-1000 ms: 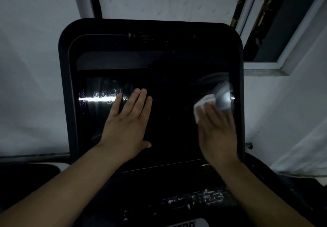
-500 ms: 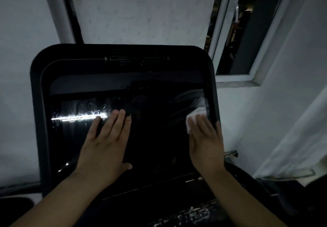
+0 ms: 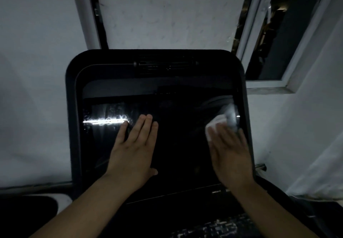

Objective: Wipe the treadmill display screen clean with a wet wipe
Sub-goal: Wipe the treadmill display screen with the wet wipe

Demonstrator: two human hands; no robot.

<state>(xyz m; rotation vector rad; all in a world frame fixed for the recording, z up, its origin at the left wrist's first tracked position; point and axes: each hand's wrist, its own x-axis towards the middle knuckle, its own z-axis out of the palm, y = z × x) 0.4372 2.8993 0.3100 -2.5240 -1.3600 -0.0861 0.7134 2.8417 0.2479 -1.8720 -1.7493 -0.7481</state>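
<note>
The treadmill display screen (image 3: 178,145) is a large dark glass panel in a black rounded frame, filling the middle of the head view. My left hand (image 3: 135,148) lies flat on the glass left of centre, fingers together, holding nothing. My right hand (image 3: 230,154) presses a white wet wipe (image 3: 216,123) against the right side of the screen; the wipe shows past my fingertips, the rest of it is hidden under my palm. A bright streak of reflected light crosses the wet left part of the glass.
A white wall rises behind the console. An open window (image 3: 274,39) with a white frame sits at the upper right. The treadmill's button panel (image 3: 219,228) lies below the screen. A pale curtain (image 3: 319,173) hangs at the right.
The view has shifted, so the screen sits more to the right than half a second ago. My right hand with the wipe stays near the screen's right edge, slightly blurred. My left hand stays flat.
</note>
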